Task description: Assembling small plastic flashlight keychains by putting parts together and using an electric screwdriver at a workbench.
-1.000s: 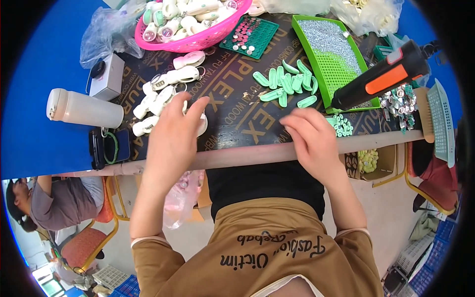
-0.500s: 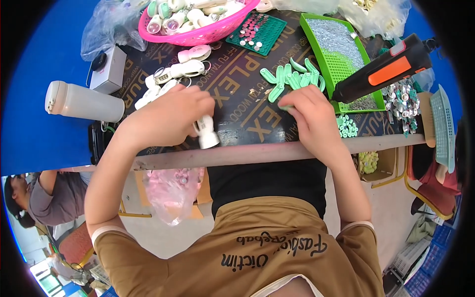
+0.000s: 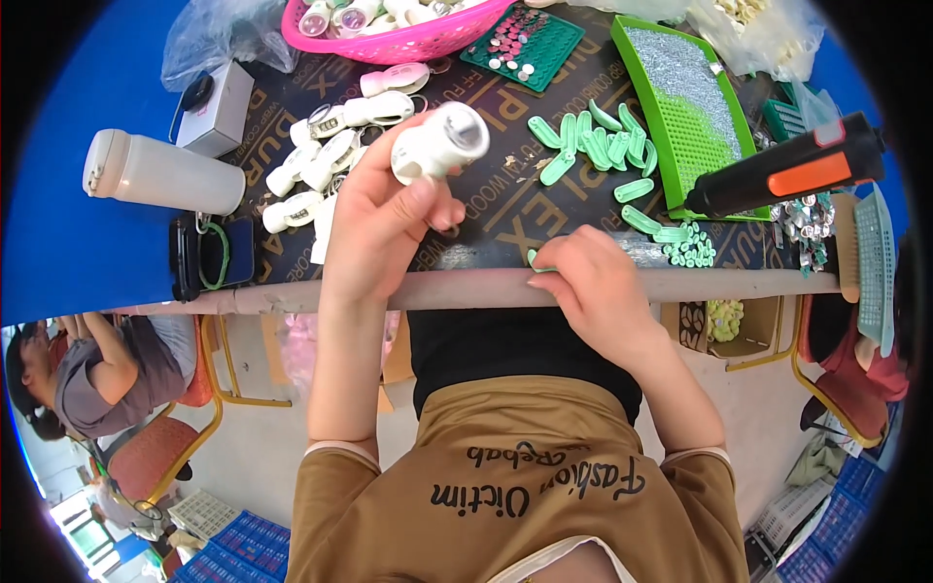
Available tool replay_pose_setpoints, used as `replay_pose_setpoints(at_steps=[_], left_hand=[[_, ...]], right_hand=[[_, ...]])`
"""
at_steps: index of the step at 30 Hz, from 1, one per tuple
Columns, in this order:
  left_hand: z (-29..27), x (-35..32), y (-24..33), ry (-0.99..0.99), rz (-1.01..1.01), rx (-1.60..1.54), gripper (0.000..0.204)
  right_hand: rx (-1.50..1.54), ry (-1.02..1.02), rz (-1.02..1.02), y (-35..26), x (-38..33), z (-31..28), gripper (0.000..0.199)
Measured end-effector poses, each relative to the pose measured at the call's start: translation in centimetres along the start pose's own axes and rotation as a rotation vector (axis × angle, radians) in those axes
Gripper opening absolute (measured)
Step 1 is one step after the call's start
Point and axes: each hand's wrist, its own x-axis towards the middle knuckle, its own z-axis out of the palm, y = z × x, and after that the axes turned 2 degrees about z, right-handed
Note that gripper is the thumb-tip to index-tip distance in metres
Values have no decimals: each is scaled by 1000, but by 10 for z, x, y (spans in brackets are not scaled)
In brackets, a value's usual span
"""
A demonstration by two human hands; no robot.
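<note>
My left hand [image 3: 374, 219] is closed around a white plastic piece with a round clear lens [image 3: 430, 151], like a small torch, and holds it up above the table with the lens end tilted up. Near the table's front edge, my right hand [image 3: 601, 282] pinches a small light-green plastic piece [image 3: 537, 259], mostly hidden by the fingers. Beyond the right hand lies a loose heap of long light-green plastic covers [image 3: 593, 141]. Several white plastic pieces with metal rings [image 3: 326, 163] lie beyond and left of my left hand.
A black and orange electric screwdriver [image 3: 787, 173] rests across a green tray [image 3: 685, 136] of small metal parts. Small green pieces [image 3: 692, 248] lie nearby. A pink basket [image 3: 408, 42] and dark green board [image 3: 544, 68] stand at the back; a white bottle [image 3: 175, 175] lies left.
My left hand has lifted the white piece up and turned its lens upward. My right hand has drawn back from the green heap toward the table edge with a green piece.
</note>
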Motion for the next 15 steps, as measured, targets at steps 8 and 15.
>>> replay_pose_setpoints(at_steps=[8,15], left_hand=[[22,-15,8,151,-109,494,37],[38,-23,-16,52,47,1117,42]], right_hand=[[-117,69,5,-4,-13,-16,24],[-127,224,176,-4,-13,-27,26]])
